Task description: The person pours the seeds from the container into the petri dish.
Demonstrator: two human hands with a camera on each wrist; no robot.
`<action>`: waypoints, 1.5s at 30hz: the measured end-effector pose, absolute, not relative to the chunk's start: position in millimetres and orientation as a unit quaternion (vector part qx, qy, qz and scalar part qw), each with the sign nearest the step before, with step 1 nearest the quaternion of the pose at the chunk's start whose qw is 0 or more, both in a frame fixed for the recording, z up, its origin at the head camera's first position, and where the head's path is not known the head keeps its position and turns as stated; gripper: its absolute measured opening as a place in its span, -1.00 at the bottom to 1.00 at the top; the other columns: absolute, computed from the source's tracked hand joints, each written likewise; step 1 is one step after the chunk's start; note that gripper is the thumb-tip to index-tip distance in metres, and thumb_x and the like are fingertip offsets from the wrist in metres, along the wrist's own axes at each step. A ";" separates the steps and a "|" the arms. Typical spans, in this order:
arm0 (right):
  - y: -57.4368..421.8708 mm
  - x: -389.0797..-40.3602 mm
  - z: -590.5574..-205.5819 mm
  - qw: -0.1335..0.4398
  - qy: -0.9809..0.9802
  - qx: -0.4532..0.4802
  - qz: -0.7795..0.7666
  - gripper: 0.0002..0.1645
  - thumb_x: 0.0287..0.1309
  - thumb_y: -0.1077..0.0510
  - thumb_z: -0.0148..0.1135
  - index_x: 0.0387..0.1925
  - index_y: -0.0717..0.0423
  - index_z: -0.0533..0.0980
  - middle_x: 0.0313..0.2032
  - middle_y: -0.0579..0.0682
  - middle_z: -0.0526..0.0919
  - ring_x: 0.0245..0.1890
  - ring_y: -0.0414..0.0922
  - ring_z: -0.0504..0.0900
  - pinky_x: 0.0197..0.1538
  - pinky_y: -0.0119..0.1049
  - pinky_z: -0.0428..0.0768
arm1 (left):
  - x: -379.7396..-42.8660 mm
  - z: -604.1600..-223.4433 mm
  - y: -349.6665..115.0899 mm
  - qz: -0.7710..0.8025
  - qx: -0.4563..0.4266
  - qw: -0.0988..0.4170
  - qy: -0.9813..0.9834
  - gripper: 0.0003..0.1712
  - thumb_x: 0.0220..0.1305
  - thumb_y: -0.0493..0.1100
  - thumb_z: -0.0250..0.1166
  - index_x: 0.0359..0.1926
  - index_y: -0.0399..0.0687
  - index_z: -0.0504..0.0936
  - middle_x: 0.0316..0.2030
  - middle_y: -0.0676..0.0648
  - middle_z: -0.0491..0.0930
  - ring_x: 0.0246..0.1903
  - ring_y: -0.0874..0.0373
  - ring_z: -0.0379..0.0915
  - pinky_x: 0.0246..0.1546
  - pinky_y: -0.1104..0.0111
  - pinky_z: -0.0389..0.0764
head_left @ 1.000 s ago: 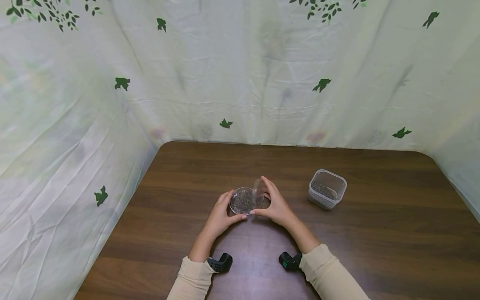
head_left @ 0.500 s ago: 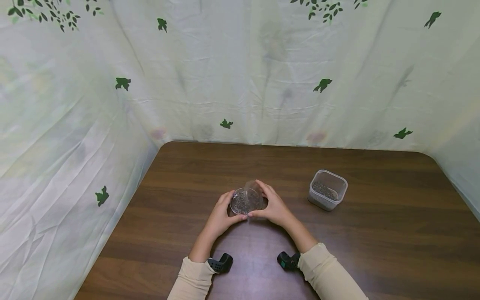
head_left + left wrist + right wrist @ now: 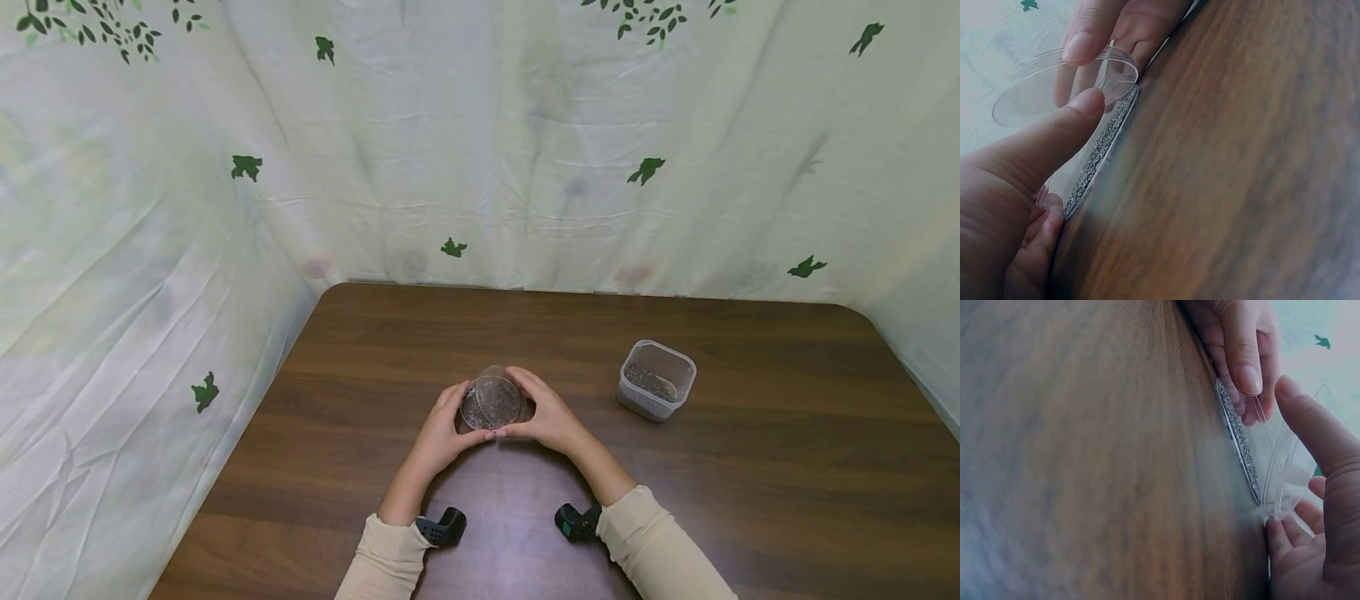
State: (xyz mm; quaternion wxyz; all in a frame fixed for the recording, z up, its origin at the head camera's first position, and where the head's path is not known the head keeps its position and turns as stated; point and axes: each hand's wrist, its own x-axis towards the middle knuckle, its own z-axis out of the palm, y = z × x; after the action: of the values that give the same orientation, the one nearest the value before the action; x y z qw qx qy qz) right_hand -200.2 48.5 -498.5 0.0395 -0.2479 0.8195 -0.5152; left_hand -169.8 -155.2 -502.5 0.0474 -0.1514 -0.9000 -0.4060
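A clear round petri dish with a layer of dark grey grains sits on the table. My left hand grips its left side, thumb at the near edge and fingers round the far side. A clear lid lies slanted over the dish, its rim standing above the dish's rim in the wrist views. My right hand holds this lid from the right, thumb at the near edge and fingers at the far side. Both thumbs nearly meet at the front. Exactly where lid and dish touch is hard to see.
To the right on the brown wooden table stands a clear squarish plastic tub, uncovered, with similar dark grains inside. A pale curtain printed with green birds and leaves hangs behind the table and along its left side.
The lid has swung from nearly upright at the dish's right side to a slant over the dish, moving left and down with my right hand. My left hand and the tub have stayed put.
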 end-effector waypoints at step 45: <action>46.1 -193.5 -488.6 0.064 0.800 -0.266 -0.533 0.15 -0.28 0.22 0.49 0.29 0.35 0.00 0.26 0.24 0.15 0.22 0.09 0.18 0.20 -0.10 0.18 | -170.2 -500.8 -156.7 -0.473 -0.141 0.022 -0.870 0.06 -0.23 -0.13 0.51 0.25 -0.40 0.13 0.16 -0.32 0.20 0.11 -0.10 0.23 0.08 0.27 0.30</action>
State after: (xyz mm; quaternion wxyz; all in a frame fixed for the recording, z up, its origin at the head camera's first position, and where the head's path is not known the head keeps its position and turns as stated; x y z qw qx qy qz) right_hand -193.5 46.1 -488.6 0.0644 -0.2663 0.8004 -0.5332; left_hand -170.2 -156.7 -500.8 0.0222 -0.1412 -0.8696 -0.4726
